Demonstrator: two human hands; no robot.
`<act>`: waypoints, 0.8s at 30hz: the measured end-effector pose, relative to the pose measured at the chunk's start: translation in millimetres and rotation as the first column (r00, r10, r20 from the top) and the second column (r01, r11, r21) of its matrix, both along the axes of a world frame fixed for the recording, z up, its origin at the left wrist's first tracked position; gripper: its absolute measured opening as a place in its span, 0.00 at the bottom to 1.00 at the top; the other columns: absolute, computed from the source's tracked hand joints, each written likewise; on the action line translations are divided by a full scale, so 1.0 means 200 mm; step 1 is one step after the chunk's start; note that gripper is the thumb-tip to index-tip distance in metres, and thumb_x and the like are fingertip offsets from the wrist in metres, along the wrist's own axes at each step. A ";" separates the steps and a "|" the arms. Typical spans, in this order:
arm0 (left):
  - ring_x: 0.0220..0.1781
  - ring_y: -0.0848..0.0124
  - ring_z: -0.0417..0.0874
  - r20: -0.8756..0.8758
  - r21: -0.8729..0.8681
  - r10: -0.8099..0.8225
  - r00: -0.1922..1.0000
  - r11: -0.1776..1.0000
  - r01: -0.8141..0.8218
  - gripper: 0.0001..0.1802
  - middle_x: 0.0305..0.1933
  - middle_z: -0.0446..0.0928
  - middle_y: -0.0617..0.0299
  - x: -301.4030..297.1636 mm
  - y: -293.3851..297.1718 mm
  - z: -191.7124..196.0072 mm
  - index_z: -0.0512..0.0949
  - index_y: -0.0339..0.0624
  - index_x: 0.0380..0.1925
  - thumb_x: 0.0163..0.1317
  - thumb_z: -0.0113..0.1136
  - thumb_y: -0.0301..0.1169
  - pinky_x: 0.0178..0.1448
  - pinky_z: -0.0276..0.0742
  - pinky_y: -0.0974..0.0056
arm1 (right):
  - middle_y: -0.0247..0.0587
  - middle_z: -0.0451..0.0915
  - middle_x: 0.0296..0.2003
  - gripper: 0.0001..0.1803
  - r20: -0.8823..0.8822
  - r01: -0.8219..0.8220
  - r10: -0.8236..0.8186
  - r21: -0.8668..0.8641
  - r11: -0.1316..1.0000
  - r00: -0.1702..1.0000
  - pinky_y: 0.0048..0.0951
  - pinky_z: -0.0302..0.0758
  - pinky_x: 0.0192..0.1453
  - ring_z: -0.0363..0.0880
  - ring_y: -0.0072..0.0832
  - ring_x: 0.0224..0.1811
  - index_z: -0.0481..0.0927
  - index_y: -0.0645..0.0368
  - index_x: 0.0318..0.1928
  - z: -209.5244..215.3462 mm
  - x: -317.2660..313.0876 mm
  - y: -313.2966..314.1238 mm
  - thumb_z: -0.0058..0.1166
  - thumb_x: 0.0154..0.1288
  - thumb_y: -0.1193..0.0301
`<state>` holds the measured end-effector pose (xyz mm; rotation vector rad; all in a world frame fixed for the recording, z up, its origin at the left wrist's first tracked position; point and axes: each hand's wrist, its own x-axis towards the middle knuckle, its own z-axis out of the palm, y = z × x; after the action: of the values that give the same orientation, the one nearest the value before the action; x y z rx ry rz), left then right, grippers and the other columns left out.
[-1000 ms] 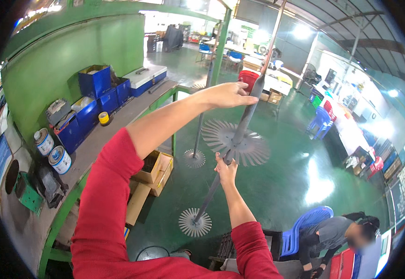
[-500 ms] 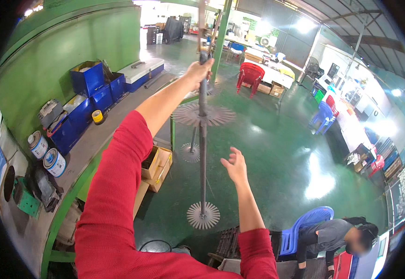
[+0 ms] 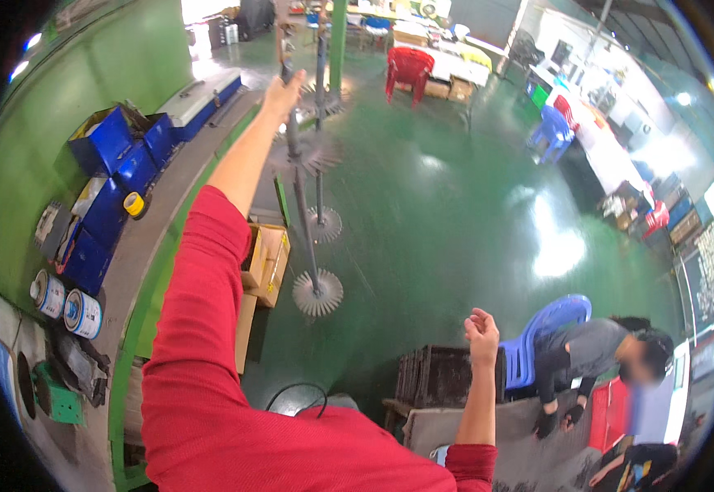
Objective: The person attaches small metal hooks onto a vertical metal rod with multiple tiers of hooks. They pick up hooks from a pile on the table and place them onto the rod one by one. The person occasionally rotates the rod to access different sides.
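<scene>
My left hand (image 3: pixel 281 100), reaching far ahead at arm's length, is wrapped around a grey upright metal pole (image 3: pixel 294 138). Lower on this pole a fan-like slotted metal disc (image 3: pixel 314 156) spreads out, blurred. Its foot is a round slotted disc (image 3: pixel 318 293) at floor level. Just behind it stands a second similar pole (image 3: pixel 319 172) with its own slotted foot disc (image 3: pixel 324 224). My right hand (image 3: pixel 481 334) is held up at the lower right, fingers loosely bent and holding nothing. It is nearest to a stack of dark trays (image 3: pixel 439 375).
A workbench (image 3: pixel 180 152) on the left carries blue bins (image 3: pixel 109 230), yellow tape (image 3: pixel 134 205) and cans (image 3: pixel 83 315). Cardboard boxes (image 3: pixel 273 266) sit beside it. At the lower right a person (image 3: pixel 578 357) leans over a table (image 3: pixel 513 443) near a blue chair (image 3: pixel 529 348).
My view has swung to the right. My right hand has drawn away from the pole toward the lower right, its fingers more bent. My left hand keeps hold of the pole, which now leans.
</scene>
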<state>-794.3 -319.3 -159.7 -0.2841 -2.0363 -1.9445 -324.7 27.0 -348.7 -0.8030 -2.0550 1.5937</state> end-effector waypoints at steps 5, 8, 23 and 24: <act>0.61 0.63 0.65 0.005 -0.106 -0.133 0.991 0.985 0.133 0.40 0.59 0.67 0.48 -0.19 -0.06 -0.08 0.68 0.34 0.54 0.57 0.47 0.61 0.63 0.58 0.57 | 0.39 0.79 0.36 0.15 0.063 0.112 -0.112 0.000 0.994 0.992 0.25 0.72 0.44 0.76 0.24 0.38 0.76 0.61 0.46 -0.06 0.34 0.02 0.55 0.57 0.73; 0.69 0.61 0.53 0.144 -0.006 -0.137 0.980 0.990 0.139 0.38 0.69 0.54 0.57 0.03 -0.21 -0.01 0.60 0.47 0.63 0.60 0.45 0.59 0.69 0.45 0.52 | 0.42 0.80 0.37 0.15 0.119 0.093 -0.124 0.237 0.967 0.985 0.28 0.72 0.47 0.78 0.28 0.40 0.78 0.61 0.43 -0.11 0.50 -0.02 0.56 0.56 0.69; 0.63 0.56 0.61 -0.499 -0.446 -0.668 0.553 0.744 0.497 0.30 0.62 0.57 0.50 2.10 1.30 -0.88 0.54 0.37 0.58 0.56 0.54 0.23 0.61 0.62 0.50 | 0.42 0.80 0.40 0.15 0.403 0.804 -0.782 0.159 0.572 0.476 0.37 0.72 0.51 0.77 0.38 0.47 0.79 0.53 0.41 -0.56 1.95 -0.98 0.56 0.52 0.63; 0.63 0.56 0.61 -0.449 -0.465 -0.772 0.450 0.631 0.621 0.30 0.62 0.58 0.51 2.35 1.31 -0.94 0.53 0.38 0.59 0.57 0.52 0.22 0.61 0.62 0.50 | 0.44 0.80 0.40 0.15 0.336 0.879 -0.851 0.116 0.462 0.403 0.37 0.72 0.50 0.77 0.39 0.46 0.78 0.55 0.41 -0.45 2.05 -1.08 0.56 0.53 0.64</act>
<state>-325.3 -57.3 -347.2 -1.8516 -1.7698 -1.5696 86.0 -189.6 -437.9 -1.9164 -1.2634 0.9155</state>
